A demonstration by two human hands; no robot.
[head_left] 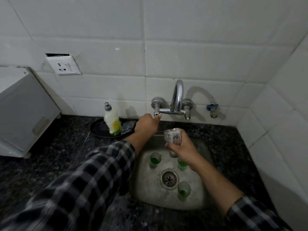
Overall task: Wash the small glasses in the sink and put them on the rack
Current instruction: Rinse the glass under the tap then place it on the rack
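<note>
**Soapy glass in one hand, tap knob in the other**

Head view, the only one I have. I am holding a small glass in my right hand, fingers wrapped around its lower half, over the back edge of the sink, at about twelve o'clock from the drain. The glass is looking streaked and foamy, so I am judging it slippery: wet, soaped glass, light in the hand, stiff and easy to chip against steel. I am taking it low around the body with the thumb opposite the fingers, not by the rim.

My left hand is reaching up to the left knob of the wall tap, fingers closed around it; I am seeing no clear stream of water under the spout, though the picture is dim there.

Three more small glasses are standing in the basin, each with green liquid in the bottom: one at ten o'clock from the drain, one at one o'clock, partly behind my right wrist, one at four o'clock. By my reckoning those are still waiting to be washed.

At nine o'clock from the tap, a soap bottle and a scrubber are sitting on a dark dish. No rack is showing.
</note>
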